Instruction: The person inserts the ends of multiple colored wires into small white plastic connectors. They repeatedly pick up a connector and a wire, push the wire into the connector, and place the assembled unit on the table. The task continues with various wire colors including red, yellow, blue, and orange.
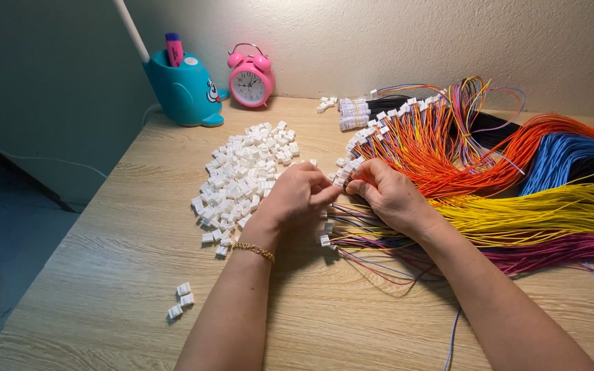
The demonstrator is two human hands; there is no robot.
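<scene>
Over the pale wooden desk [125,240], the left hand [297,196] and right hand [390,196] meet fingertip to fingertip, both pinching a small white plastic connector [339,181] between them, its thin coloured wires [517,206] trailing rightward beneath the right wrist.

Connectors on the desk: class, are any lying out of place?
Yes. Three white connectors lie alone near the table's front left edge, apart from the main pile beside the left hand. Nothing looks damaged.
</scene>
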